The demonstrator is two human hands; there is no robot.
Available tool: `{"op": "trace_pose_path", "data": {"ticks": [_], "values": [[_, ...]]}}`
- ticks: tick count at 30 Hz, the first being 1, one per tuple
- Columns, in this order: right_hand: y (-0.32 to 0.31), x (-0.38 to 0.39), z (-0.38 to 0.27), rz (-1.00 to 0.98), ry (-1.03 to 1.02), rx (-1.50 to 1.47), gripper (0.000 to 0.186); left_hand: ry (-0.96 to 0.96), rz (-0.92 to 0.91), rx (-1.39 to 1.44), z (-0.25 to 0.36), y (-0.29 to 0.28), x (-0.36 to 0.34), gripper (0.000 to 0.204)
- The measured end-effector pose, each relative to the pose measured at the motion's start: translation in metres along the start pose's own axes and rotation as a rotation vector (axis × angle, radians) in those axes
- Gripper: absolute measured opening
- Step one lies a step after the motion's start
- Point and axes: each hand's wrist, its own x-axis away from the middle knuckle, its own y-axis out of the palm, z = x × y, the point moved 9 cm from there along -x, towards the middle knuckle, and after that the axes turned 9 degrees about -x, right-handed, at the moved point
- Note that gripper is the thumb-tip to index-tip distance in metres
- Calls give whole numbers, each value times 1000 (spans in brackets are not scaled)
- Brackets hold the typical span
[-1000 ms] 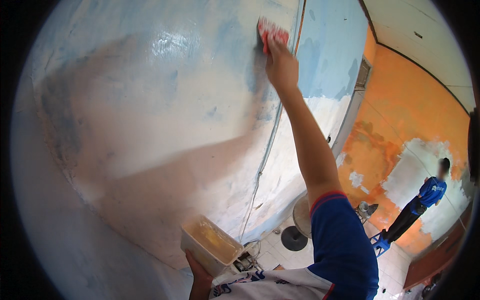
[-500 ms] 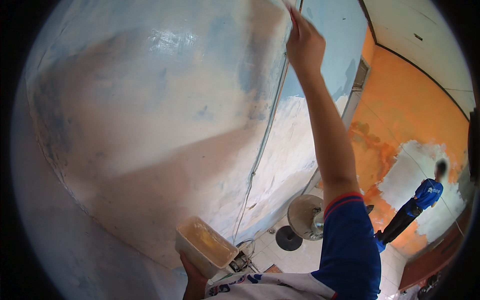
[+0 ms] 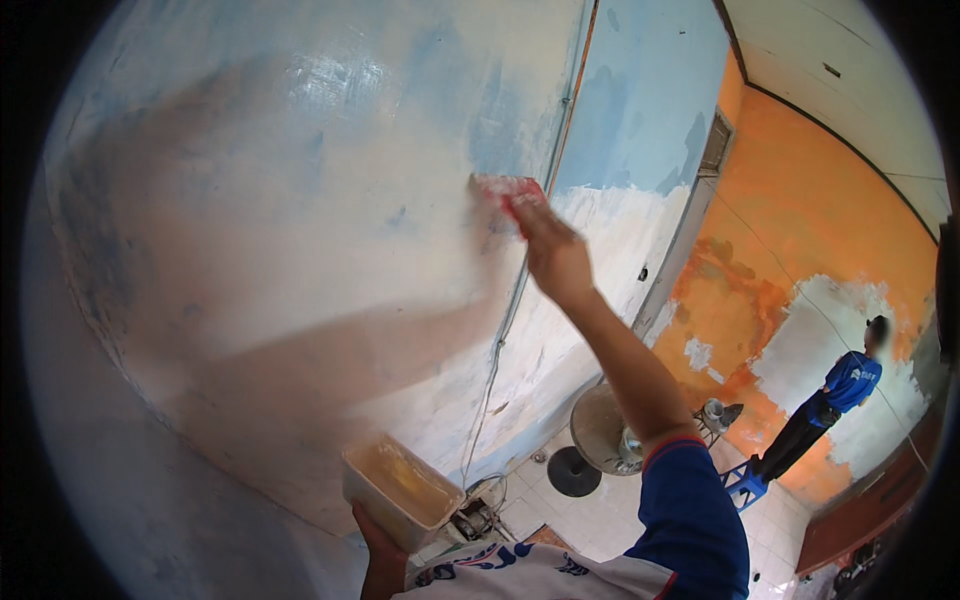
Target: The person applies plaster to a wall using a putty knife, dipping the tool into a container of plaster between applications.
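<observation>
My right hand point(image 3: 555, 255) is raised and grips a flat red scraper point(image 3: 508, 190), pressed against the pale blue and white wall point(image 3: 300, 200). The tool sits just left of a thin cable point(image 3: 520, 290) that runs down the wall. My left hand point(image 3: 378, 545) is low at the bottom edge, holding up a cream rectangular tub point(image 3: 398, 488) with pale filler paste in it.
A standing fan point(image 3: 600, 435) is on the white tiled floor below my right arm. Another person in a blue shirt point(image 3: 835, 400) works at the orange and white wall on the far right, by a small blue stool point(image 3: 745, 480).
My right hand has swept the scraper down the wall from near the top to mid height. The tub in my left hand has hardly moved.
</observation>
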Motion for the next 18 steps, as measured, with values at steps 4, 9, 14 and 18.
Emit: {"op": "trace_pose_path", "data": {"ticks": [4, 9, 14, 18], "values": [[-92, -106, 8, 389, 141, -92, 34, 12, 53, 34, 2, -5, 3, 76], [-107, -231, 47, 442, 35, 46, 31, 34, -4, 100, -8, 2, 10, 75], [9, -130, 47, 185, 24, 175, 55, 16, -13, 66, -11, 7, 18, 75], [42, 36, -22, -44, -13, 66, 60, 17, -4, 81, -7, 5, 15, 76]]}}
